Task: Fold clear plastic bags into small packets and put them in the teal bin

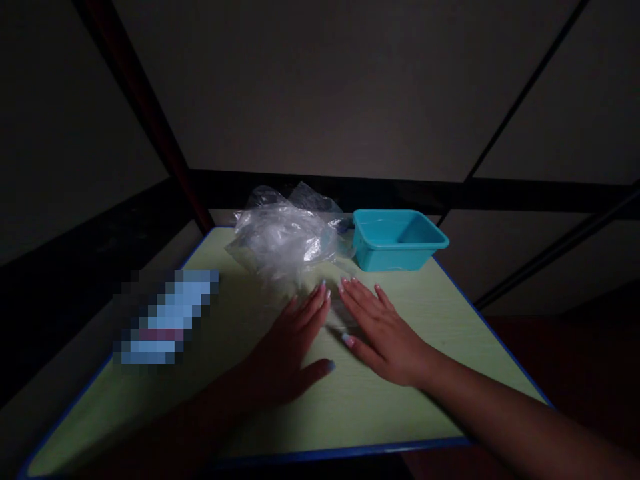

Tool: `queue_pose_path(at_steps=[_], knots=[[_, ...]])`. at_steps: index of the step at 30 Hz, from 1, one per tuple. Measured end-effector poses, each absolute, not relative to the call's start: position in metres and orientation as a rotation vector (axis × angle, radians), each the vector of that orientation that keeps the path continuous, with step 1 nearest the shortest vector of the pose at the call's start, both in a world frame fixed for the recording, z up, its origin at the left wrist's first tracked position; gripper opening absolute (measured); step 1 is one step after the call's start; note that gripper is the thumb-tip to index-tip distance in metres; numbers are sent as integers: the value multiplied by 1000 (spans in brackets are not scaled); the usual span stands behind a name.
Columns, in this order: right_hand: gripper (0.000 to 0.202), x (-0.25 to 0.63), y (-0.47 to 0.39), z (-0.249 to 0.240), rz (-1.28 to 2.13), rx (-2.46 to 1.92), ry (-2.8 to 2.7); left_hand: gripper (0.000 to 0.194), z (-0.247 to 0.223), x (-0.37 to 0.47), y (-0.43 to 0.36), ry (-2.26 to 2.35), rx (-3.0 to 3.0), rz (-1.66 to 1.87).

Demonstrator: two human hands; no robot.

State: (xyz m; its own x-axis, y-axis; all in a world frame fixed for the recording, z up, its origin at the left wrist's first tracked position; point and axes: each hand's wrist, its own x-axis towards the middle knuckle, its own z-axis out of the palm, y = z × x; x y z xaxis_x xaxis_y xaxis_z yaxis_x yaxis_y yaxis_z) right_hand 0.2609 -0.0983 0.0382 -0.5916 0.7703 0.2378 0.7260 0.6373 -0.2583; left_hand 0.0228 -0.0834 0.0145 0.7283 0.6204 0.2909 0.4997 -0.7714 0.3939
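My left hand (300,343) is stretched out palm down over the middle of the pale green table (440,320), thumb apart from the fingers. Facing it, my right hand (383,333) lies flat with its thumb spread, its fingertips a little apart from those of the left. Neither holds anything. Just beyond the fingertips is a crumpled heap of clear plastic bags (293,233). A turquoise rectangular basket (395,259) stands upright at the back right, beside the plastic; the part of its inside that shows has nothing in it.
On the left side of the table lies a blurred-out, pixelated blue object (173,313). The table has a blue edge. Dark panelled walls or cabinet doors (320,87) rise behind it, and the floor at the right is dark red.
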Motion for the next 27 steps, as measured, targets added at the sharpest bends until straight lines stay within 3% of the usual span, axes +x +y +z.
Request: queue_pose_path(at_steps=[7,27], knots=[[61,249,-99,30,272,-1220,-2778,76,7,40,-92,1015,2774,360],[69,248,-99,30,382,-1354,-2836,73,-11,10,-88,1609,2718,273]])
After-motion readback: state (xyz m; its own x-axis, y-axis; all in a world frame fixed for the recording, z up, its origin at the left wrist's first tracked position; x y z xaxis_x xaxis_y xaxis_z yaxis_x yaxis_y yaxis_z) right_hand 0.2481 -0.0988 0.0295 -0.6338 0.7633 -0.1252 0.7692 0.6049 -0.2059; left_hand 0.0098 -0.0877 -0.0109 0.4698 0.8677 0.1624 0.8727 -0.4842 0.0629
